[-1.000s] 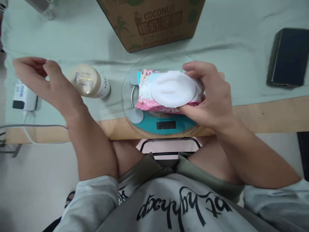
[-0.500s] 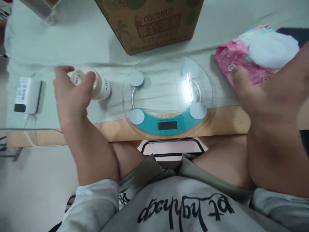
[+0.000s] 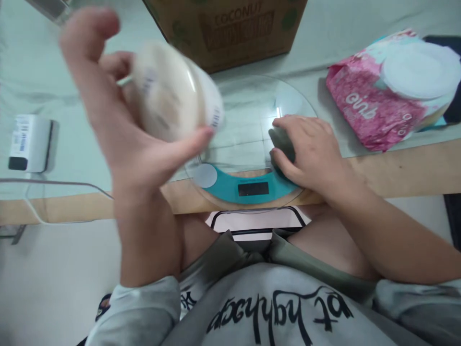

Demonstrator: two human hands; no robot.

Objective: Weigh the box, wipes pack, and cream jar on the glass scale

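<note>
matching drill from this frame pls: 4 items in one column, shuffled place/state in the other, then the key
Items
1. cream bottle
2. glass scale
3. pink wipes pack
4. white adapter

Places/states
A. lying on the cloth, far right
B. held up in the left hand, blurred
C. on the cloth, far left, cable attached
D. at the table edge, right hand resting on it

Pairs: 1-B, 2-D, 3-A, 4-C
</note>
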